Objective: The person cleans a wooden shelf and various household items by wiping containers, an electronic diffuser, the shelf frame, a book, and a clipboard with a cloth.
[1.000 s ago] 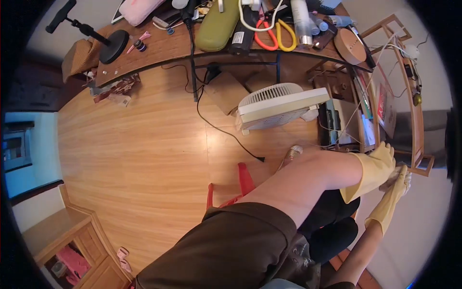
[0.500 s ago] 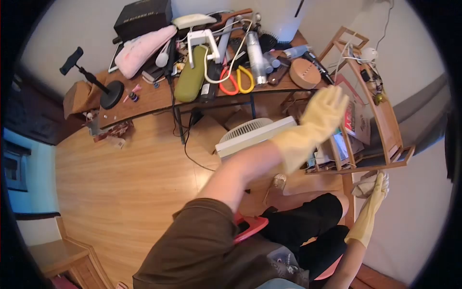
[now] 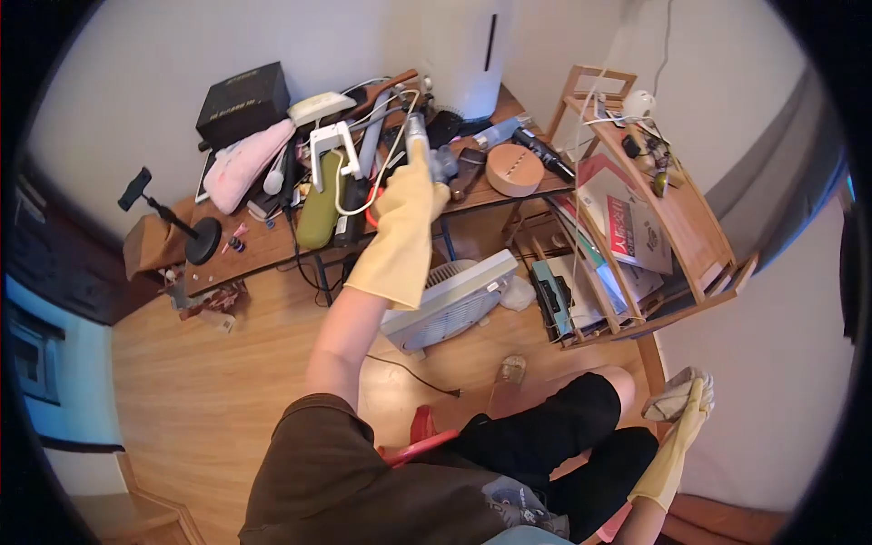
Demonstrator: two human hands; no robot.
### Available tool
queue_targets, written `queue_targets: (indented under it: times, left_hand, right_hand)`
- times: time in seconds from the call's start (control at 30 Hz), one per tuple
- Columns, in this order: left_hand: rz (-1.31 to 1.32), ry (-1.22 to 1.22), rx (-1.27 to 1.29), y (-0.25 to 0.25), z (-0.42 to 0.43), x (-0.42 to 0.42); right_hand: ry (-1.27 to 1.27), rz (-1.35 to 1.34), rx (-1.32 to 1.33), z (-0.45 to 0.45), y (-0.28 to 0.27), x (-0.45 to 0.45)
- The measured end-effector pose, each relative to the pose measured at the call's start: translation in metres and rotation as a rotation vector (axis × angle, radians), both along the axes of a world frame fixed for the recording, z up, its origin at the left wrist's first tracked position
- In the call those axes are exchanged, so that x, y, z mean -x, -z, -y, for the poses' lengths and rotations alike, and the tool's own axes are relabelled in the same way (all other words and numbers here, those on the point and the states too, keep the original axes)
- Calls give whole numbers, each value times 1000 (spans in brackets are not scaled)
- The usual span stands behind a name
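My left hand [image 3: 411, 195], in a pale yellow rubber glove, reaches over the cluttered desk. Its fingers are closed round a silver can [image 3: 416, 129], one finger lying along it; the can's lower part is hidden by the glove. Beside that hand is an orange scissors handle [image 3: 371, 211], partly covered. A white cable [image 3: 340, 193] and an olive case [image 3: 318, 209] lie to its left. Low at the right, my right hand [image 3: 698, 406], gloved alike, is closed on a crumpled greyish cloth [image 3: 672, 401], near the wall and below the wooden rack.
On the desk [image 3: 263, 245] are a pink pouch [image 3: 252, 163], a black box [image 3: 243, 104], a phone stand [image 3: 202, 241] and a round wooden box [image 3: 515, 171]. A wooden rack [image 3: 690, 227] with books stands right. A white heater [image 3: 450, 304] and loose plug [image 3: 457, 393] are on the floor.
My left hand has moved left from beside the rack onto the silver can and closed on it. My right hand still holds the cloth. The view has shifted to the right.
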State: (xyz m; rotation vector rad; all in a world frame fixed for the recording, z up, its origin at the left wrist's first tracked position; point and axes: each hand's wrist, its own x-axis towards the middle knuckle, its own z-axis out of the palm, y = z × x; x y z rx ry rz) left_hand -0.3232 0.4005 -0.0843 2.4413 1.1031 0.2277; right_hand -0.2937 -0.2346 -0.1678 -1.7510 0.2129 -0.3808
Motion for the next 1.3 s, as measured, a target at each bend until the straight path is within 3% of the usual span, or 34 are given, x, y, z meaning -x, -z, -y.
queue_targets:
  times: [0.1,0.2,0.27,0.33,0.4,0.5,0.53,0.57,0.6,0.7,0.77,0.87,0.97,1.1,1.17,1.3]
  left_hand:
    - [272,28,-162,9,-15,-5]
    - [436,219,-376,-4,-14,-2]
    - [435,288,-397,-13,-13,-11]
    - [400,381,-378,-19,-16,-31]
    - [392,558,-439,-10,-36,-60]
    - [170,659,-477,7,-59,-95]
    - [129,560,-386,0,-48,-95]
    - [155,505,-390,10,-52,-105]
    - [178,447,-393,25,-63,-113]
    - [114,433,-310,21,-62,-113]
    - [120,474,-299,16,-50,-110]
    - [62,380,-485,13,-34,-106]
    - [55,326,-526,14,-24,-103]
    - [35,333,-594,12,-25,-103]
    - [94,349,-639,7,-24,-102]
    - [227,416,-702,-6,-10,-101]
  right_hand:
    - [53,-12,-87,10,5,9]
    - [82,-96,-135,12,-7,20]
    - [89,-165,-144,13,-8,22]
    - [147,10,-72,13,-4,22]
    - [178,-49,-88,6,-19,27]
    - [146,-111,-119,27,-14,33]
    - [70,-119,-134,39,-11,33]
    - [148,-225,38,51,-11,33]
    - [167,-226,38,53,-12,36]
    - [136,-174,-126,49,-17,41]
    - [98,-117,128,51,-23,39]
    - [6,-59,77,68,-6,28]
    - [-14,-190,104,46,-34,28]
    - [-24,-83,11,34,-30,27]
    - [62,-215,38,23,-40,30]
    - [-35,-165,135,36,-37,28]
